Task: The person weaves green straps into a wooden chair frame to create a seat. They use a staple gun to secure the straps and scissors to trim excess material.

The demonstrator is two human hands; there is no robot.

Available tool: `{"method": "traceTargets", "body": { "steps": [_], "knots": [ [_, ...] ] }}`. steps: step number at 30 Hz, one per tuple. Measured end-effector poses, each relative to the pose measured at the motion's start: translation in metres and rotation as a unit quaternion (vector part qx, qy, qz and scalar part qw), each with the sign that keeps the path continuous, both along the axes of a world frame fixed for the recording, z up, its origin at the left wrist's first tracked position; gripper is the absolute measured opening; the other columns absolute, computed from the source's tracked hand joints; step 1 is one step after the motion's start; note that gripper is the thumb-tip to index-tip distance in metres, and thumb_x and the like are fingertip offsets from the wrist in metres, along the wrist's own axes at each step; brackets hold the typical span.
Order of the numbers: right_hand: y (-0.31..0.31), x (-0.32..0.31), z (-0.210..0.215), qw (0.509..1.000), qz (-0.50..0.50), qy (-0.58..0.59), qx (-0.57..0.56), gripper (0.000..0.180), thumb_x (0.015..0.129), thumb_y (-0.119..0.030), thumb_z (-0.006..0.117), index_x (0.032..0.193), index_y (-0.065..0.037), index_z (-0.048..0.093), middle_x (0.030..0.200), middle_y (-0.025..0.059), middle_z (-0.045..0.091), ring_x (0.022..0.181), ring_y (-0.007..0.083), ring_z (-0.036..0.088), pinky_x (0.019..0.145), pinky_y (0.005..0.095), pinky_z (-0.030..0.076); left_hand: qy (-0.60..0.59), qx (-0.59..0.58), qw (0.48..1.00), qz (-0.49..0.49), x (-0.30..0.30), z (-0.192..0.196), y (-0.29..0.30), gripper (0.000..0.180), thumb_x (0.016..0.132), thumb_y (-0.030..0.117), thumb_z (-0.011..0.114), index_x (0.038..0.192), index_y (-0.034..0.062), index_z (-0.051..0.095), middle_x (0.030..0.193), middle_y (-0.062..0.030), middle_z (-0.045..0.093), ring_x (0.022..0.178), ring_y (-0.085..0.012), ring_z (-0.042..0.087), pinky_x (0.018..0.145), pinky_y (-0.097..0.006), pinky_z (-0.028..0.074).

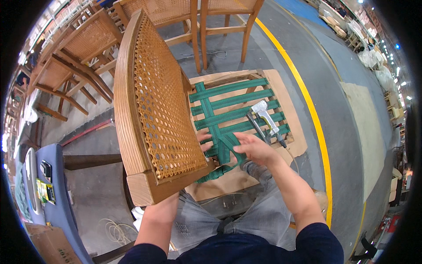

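Observation:
A wooden chair frame with a woven cane back (pixel 165 101) stands in front of me. Green webbing straps (pixel 226 90) cross its seat frame, several one way and one the other. My right hand (pixel 255 148) grips a loose, looped length of green webbing strap (pixel 241 159) at the seat's near side. Behind the cane back, my left hand (pixel 205 140) lies at the webbing with its visible fingers apart; the backrest hides the rest of it. A silver staple gun (pixel 265 117) rests on the straps beside my right hand, its air hose (pixel 293 159) trailing off.
A cardboard sheet (pixel 288 101) lies under the chair. Other cane-backed chairs (pixel 90 33) stand at the far left and ahead. At my left is a blue padded piece (pixel 57 167) carrying small items. A yellow floor line (pixel 303 88) runs along the right.

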State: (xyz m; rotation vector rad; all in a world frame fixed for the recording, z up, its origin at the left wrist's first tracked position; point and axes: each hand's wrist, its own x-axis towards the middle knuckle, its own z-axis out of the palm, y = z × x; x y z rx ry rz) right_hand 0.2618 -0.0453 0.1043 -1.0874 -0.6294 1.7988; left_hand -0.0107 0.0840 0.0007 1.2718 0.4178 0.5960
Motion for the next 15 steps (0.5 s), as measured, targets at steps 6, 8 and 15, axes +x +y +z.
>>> {"method": "traceTargets", "body": {
  "steps": [6,8,15],
  "knots": [
    [0.064,0.014,-0.018,0.967,0.121,-0.226,0.008,0.054,0.091,0.002,0.067,0.144,0.003,0.057,0.117,0.0138,0.074,0.099,0.0234,0.073,0.087,0.0358,0.059,0.267,0.338,0.902,0.033,0.066,-0.027,0.008,0.044,0.084,0.021,0.085,0.121,0.0004,0.073,0.145,-0.0146,0.063,0.146,-0.0401,0.048,0.125,-0.054,0.032],
    [0.072,0.032,-0.026,0.801,0.189,-0.565,0.063,0.049,0.087,0.001,0.069,0.136,0.004,0.062,0.111,0.0178,0.075,0.099,0.0282,0.074,0.086,0.0381,0.059,0.279,0.401,0.87,0.058,0.065,-0.036,0.013,0.03,0.075,0.018,0.089,0.093,0.002,0.072,0.14,-0.0165,0.064,0.143,-0.043,0.048,0.123,-0.059,0.032],
    [0.059,0.037,-0.134,0.5,0.077,-0.86,0.069,0.027,0.08,-0.013,0.074,0.104,-0.004,0.065,0.096,0.0175,0.072,0.097,0.0345,0.072,0.082,0.0503,0.058,0.263,0.429,0.861,0.073,0.1,-0.03,0.006,0.029,0.074,0.018,0.088,0.077,0.0044,0.062,0.146,-0.0172,0.057,0.148,-0.0492,0.039,0.123,-0.067,0.025]
  ]
}}
